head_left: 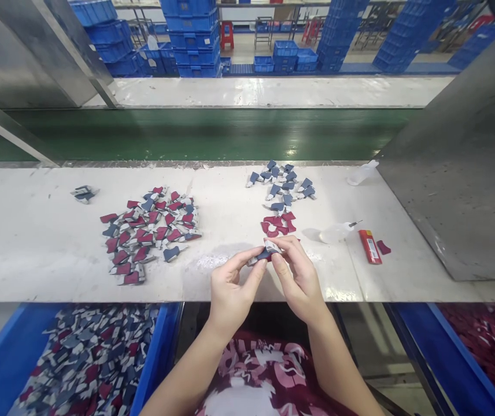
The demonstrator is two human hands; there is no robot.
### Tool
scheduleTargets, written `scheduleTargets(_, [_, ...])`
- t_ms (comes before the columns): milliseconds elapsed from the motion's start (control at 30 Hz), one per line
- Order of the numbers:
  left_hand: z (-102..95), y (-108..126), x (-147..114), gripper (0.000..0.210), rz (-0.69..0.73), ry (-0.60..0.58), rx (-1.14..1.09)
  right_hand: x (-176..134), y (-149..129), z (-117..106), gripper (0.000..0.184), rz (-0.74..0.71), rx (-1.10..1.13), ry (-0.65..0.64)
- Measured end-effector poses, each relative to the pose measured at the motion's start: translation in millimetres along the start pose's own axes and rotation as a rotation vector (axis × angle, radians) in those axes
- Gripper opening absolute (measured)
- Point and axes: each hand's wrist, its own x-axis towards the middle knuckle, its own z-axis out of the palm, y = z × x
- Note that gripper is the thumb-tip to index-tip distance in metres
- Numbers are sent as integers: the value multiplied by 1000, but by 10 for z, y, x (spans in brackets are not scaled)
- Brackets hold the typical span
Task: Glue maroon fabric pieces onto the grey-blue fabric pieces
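Between both hands, above the front of the white table, is a small blue, white and red plastic part [268, 249]. My left hand [233, 288] pinches its left end between thumb and fingers. From the other side, my right hand [298, 278] grips the white end with thumb and forefinger. Just beyond the fingers lies a small pile of loose red pieces [279, 224]. Behind that pile sit several blue-and-white parts [288, 185]. To the left spreads a larger heap of red, blue and white parts [152, 234].
A clear needle-tipped bottle [336, 232], a red lighter-like packet [369, 247] and a stray red piece [383, 247] lie right. Blue bins of parts [167, 341] and red pieces [468, 361] flank me below. A green conveyor belt [230, 134] runs behind; a metal panel [460, 162] stands right.
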Motion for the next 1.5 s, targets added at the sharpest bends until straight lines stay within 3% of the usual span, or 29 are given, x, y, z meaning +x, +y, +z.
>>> scheduleTargets(400, [22,23,-23,24,11,7,-4,-12,-53,121,22,7,42,68])
scheduleTargets(633, [25,33,-27,24,-14,36,-3,7,-16,89,25,0,22,43])
scheduleTargets(1000, [29,-165,-30,18,123,21,203,31,39,108,16,-6,-154,94])
scheduleTargets(1167, [20,-179,-7,16,63,29,139,33,75,81,22,-33,-180,7])
scheduleTargets(1333, [7,-128,-33,15,-2,20,68,41,58,78,14,-69,-145,83])
scheduleTargets(1500, [-21,-123,-19,14,-2,-13,60,45,51,98,12,28,0,88])
